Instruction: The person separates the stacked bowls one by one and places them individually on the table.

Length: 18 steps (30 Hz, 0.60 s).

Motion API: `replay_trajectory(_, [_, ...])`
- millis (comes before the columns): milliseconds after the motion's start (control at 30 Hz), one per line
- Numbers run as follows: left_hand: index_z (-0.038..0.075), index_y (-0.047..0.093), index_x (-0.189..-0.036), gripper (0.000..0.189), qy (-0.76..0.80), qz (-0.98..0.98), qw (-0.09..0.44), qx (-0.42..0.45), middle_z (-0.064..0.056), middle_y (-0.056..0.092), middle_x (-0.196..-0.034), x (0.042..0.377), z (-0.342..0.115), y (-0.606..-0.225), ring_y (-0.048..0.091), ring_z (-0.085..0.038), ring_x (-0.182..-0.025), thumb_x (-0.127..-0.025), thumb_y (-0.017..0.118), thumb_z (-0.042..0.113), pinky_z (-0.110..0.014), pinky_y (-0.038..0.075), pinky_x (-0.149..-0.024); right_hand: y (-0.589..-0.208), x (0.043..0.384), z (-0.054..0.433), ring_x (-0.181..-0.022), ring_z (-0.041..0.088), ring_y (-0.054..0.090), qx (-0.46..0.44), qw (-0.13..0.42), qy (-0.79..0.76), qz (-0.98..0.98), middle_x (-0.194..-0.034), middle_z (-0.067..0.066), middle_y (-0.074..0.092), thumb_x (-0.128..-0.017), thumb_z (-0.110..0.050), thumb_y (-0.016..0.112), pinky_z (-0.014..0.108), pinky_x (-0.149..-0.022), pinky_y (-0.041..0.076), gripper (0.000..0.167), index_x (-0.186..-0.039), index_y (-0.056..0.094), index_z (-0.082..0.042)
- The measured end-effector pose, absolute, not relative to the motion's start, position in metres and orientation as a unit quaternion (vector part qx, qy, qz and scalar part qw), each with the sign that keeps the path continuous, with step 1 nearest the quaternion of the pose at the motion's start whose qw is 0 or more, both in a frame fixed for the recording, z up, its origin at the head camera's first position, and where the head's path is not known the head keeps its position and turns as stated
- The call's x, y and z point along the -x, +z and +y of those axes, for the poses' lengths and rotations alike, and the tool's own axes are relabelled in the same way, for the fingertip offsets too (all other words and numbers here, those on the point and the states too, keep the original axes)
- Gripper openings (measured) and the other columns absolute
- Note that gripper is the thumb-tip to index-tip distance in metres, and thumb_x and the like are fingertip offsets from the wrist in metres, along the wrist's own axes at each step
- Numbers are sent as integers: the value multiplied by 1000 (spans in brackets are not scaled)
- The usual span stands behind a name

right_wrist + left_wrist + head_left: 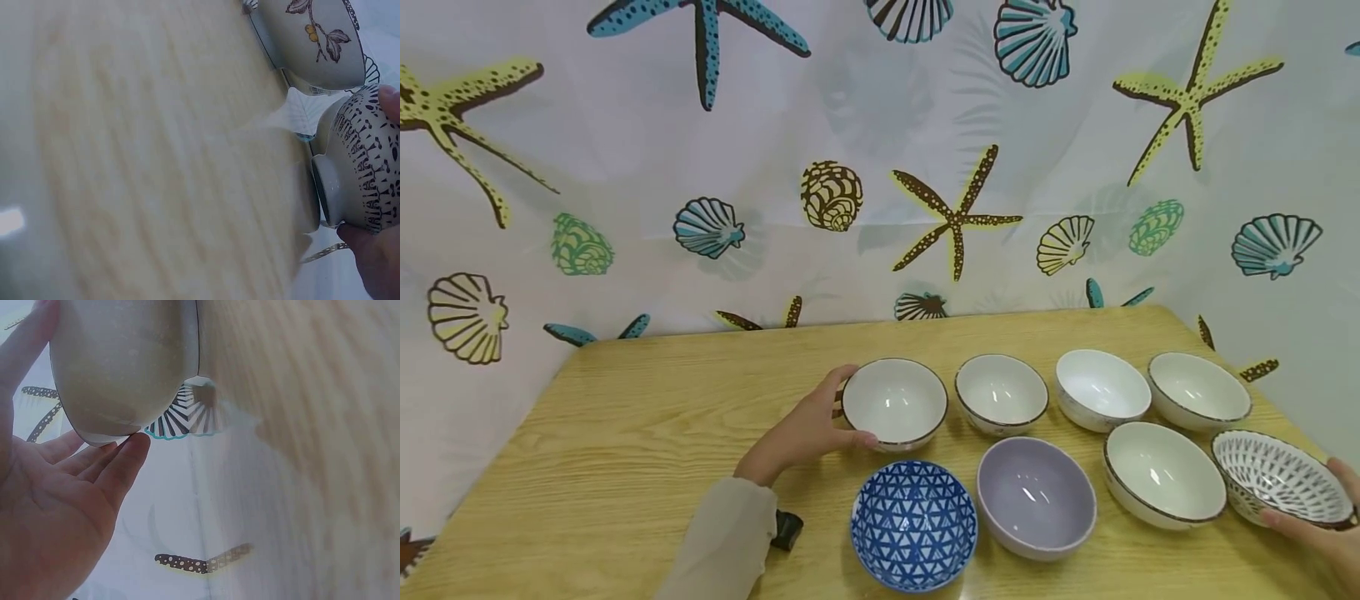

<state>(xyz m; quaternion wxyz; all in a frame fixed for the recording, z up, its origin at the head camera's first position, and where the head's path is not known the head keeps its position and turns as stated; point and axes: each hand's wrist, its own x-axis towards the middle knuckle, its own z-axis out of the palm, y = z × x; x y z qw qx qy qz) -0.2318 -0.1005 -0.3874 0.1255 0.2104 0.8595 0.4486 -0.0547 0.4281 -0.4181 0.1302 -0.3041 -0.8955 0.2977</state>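
At the left end of the back row, my left hand (811, 429) grips a white bowl with a thin dark rim (895, 402), thumb at its near side and fingers round its far left side. The left wrist view shows this bowl's pale outer wall (125, 369) between thumb and fingers. At the far right, my right hand (1328, 540) holds a bowl with black-and-white patterning (1273, 475) by its right side, thumb near the front rim. Dark marks cover the outside of this patterned bowl (372, 159) in the right wrist view, above its plain foot ring.
Between the hands stand a blue-and-white bowl (914, 527), a lilac bowl (1036, 498) and several white bowls, one being a dark-rimmed bowl (1163, 473) beside the patterned one. The wooden table (625, 450) meets a sea-motif cloth (865, 283) behind.
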Motion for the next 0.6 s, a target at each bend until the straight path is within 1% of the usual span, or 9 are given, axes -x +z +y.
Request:
replay_trajectory(133, [7, 19, -150, 100, 451, 857, 127, -215, -18, 27, -153, 231, -99, -387, 37, -42, -135, -76, 82, 29, -49, 41, -103, -421, 54, 428, -143, 48, 6, 298, 140, 314, -891, -154, 30, 9, -79, -31, 75, 54, -117, 7, 109, -152, -1, -5])
replay_trajectory(233, [7, 18, -150, 100, 451, 858, 128, -212, -18, 26, -154, 230, -99, -387, 37, -42, -135, -76, 82, 29, -49, 41, -103, -425, 55, 430, -142, 50, 4, 274, 148, 331, -891, -154, 31, 5, -78, -26, 76, 54, -117, 5, 110, -153, -2, -5])
replay_trajectory(400, [8, 17, -150, 101, 448, 859, 133, -207, -18, 25, -154, 230, -99, -387, 38, -43, -134, -76, 81, 31, -49, 41, -103, -433, 54, 433, -143, 49, 3, 235, 168, 356, -889, -154, 34, 3, -78, -19, 76, 48, -118, 0, 109, -153, -2, -5])
replay_trajectory(467, [9, 16, -151, 101, 446, 861, 135, -203, -18, 24, -155, 230, -99, -388, 38, -44, -134, -76, 81, 31, -50, 42, -102, -436, 54, 433, -143, 48, 2, 232, 169, 364, -886, -154, 33, 3, -78, -19, 76, 46, -119, 0, 110, -153, -3, -6])
replay_trajectory(600, [10, 15, -152, 102, 440, 865, 137, -198, -18, 21, -156, 231, -100, -389, 39, -46, -133, -77, 80, 32, -51, 43, -101, -437, 54, 432, -142, 49, 2, 253, 158, 364, -882, -154, 33, 0, -77, -24, 77, 53, -118, 4, 114, -152, -6, -3])
